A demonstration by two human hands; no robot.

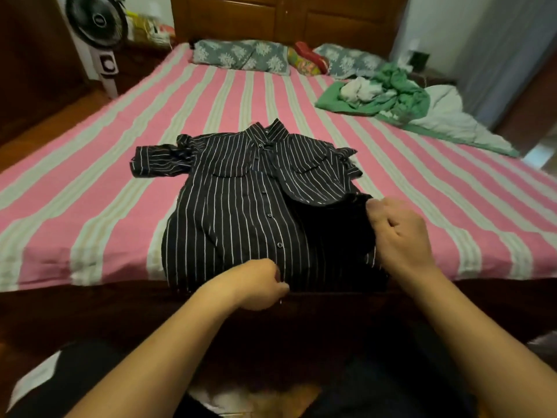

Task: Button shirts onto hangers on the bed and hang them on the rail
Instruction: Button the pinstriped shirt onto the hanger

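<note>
A black shirt with thin white stripes (pixel 235 203) lies front-up on the pink and pale striped bed (pixel 90 188), its collar pointing away from me and its hem at the near bed edge. My left hand (pixel 259 285) pinches the button placket at the hem. My right hand (pixel 398 233) grips the shirt's right front panel, which is folded back so the dark inside shows. The top of the shirt looks fastened; several lower buttons sit open. No hanger shows; whether one is inside the shirt I cannot tell. The rail is out of view.
A heap of green and white clothes (pixel 388 95) lies at the far right of the bed. Two patterned pillows (pixel 241 55) rest against the wooden headboard. A standing fan (pixel 96 22) is at the far left.
</note>
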